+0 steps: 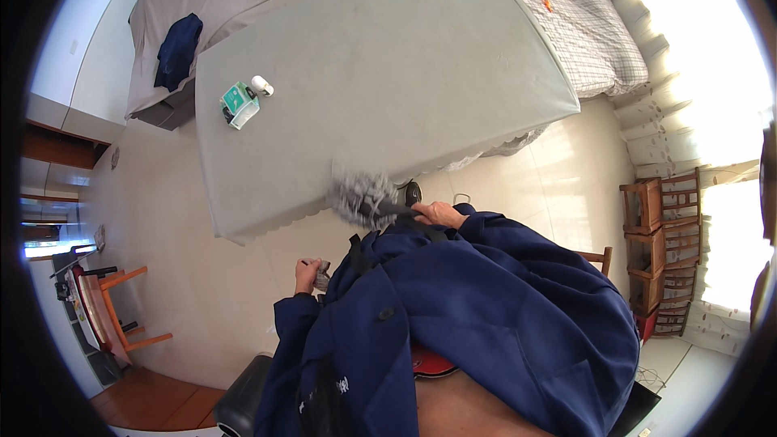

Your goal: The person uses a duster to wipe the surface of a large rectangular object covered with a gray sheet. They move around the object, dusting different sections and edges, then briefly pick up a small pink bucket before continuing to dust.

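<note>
My right hand (441, 214) is closed round the dark handle of a fluffy grey duster (356, 197). The duster's head is over the near edge of a table with a pale grey-green cover (380, 89), blurred at its fringe; whether it touches the cover I cannot tell. Lower and to the left, my left hand (307, 274) is closed at my side, away from the table. A small grey-brown thing (322, 278) shows against its fingers, too unclear to name. Both arms are in dark blue sleeves.
On the table's left part stand a green and white box (240, 103) and a white rounded container (261, 85). A dark blue garment (178, 50) lies at the far left. Wooden chairs (647, 235) line the right, by the curtains. An orange-legged stand (121, 307) is at left.
</note>
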Available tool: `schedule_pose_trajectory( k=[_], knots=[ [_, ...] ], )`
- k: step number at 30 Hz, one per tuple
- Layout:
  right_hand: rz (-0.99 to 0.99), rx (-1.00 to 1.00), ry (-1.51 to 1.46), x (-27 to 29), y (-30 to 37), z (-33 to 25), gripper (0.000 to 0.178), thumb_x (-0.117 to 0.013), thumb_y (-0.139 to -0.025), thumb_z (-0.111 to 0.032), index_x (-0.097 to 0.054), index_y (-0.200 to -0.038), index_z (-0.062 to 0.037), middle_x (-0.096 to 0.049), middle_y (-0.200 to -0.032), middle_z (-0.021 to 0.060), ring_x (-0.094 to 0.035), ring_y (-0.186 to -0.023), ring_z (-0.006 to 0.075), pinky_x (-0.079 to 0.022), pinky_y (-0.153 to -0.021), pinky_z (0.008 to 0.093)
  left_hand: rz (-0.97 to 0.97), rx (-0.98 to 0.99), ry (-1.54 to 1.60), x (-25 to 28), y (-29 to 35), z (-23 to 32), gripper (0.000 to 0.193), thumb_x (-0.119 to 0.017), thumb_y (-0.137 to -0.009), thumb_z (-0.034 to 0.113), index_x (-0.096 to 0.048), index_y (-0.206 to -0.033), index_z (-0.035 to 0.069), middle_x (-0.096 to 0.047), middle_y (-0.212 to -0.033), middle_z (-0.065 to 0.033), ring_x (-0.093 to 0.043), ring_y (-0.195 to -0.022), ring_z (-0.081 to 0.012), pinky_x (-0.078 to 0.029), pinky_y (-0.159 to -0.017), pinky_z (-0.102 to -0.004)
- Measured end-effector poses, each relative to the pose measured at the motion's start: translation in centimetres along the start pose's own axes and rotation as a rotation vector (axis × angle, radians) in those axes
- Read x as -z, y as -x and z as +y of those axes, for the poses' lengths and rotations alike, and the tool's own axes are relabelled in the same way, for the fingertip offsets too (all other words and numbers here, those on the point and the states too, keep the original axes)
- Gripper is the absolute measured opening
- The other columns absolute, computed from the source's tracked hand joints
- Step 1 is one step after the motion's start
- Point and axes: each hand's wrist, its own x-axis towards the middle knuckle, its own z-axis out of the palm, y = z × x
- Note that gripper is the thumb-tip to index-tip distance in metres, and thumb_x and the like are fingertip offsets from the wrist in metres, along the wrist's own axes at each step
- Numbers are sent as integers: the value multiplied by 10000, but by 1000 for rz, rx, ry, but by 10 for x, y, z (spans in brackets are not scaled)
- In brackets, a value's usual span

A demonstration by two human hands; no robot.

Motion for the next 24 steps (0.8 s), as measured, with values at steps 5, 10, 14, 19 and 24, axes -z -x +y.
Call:
schedule_pose_trajectory(
  k=[5, 10, 14, 19, 24],
  knots=[
    [95, 101, -80, 41, 21, -2, 292, -559, -856, -273, -569, -1114, -137, -616, -764, 196, -594, -702, 391, -472, -628, 462, 23, -45, -47, 8, -9, -9, 219, -697, -731, 152, -545, -780, 2, -589, -700, -98, -561, -603, -183, -453, -541, -331],
    [665, -314, -147, 88, 2, 47, 298, -545, -870, -253, -546, -1113, -81, -609, -743, 226, -593, -716, 414, -465, -614, 467, 50, -2, 42, 21, -3, -24, 258, -702, -737, 156, -515, -833, 7, -578, -753, -90, -555, -621, -173, -461, -555, -320],
    [997, -569, -71, 92, -26, 100, 426, -440, -899, -203, -366, -1317, -161, -610, -799, 261, -582, -745, 452, -438, -648, 513, 87, 3, 108, 30, 20, -30, 258, -703, -750, 150, -500, -839, 18, -561, -739, -82, -552, -619, -172, -466, -558, -316],
    [945, -637, -62, 60, -73, 106, 516, -406, -894, -177, -267, -1389, -221, -607, -797, 279, -579, -737, 465, -434, -660, 527, 169, 85, 181, 37, 43, -47, 267, -701, -755, 149, -496, -860, 14, -565, -751, -86, -558, -630, -171, -472, -557, -321],
    [672, -412, -161, 18, -128, 38, 562, -419, -892, -138, -232, -1408, -257, -600, -760, 256, -571, -671, 438, -430, -620, 521, 201, 188, 109, 38, 60, -64, 281, -711, -742, 174, -523, -855, -2, -586, -754, -101, -572, -624, -182, -473, -544, -323]
  ],
)
